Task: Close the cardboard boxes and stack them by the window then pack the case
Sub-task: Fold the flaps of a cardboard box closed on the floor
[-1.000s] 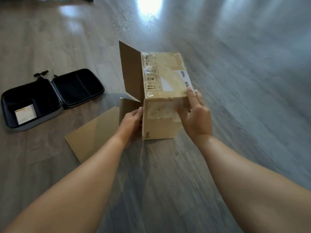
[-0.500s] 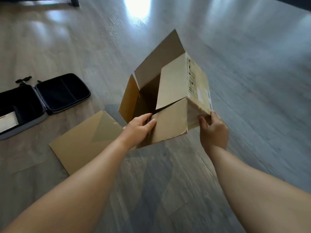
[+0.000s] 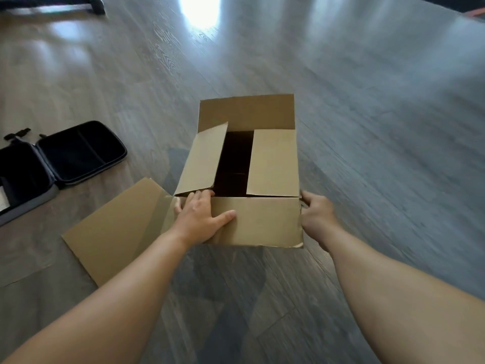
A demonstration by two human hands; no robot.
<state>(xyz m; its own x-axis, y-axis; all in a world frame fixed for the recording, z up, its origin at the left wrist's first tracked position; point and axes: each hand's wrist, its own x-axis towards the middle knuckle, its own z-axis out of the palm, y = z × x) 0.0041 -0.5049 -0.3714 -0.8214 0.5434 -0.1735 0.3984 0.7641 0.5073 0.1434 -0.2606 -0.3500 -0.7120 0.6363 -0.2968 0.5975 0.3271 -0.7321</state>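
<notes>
I fold near flap of cardboard box [image 3: 273, 164]: left hand [image 3: 200, 219] flat, fingers straight; right hand [image 3: 316, 216] grips corner; next, far flap down

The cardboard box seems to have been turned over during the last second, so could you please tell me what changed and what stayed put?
The cardboard box was turned from its taped side up to its opening up, flaps loose. The left hand moved onto the near flap; the right hand shifted to the near right corner. The flat cardboard sheet and open black case stayed on the floor.
</notes>
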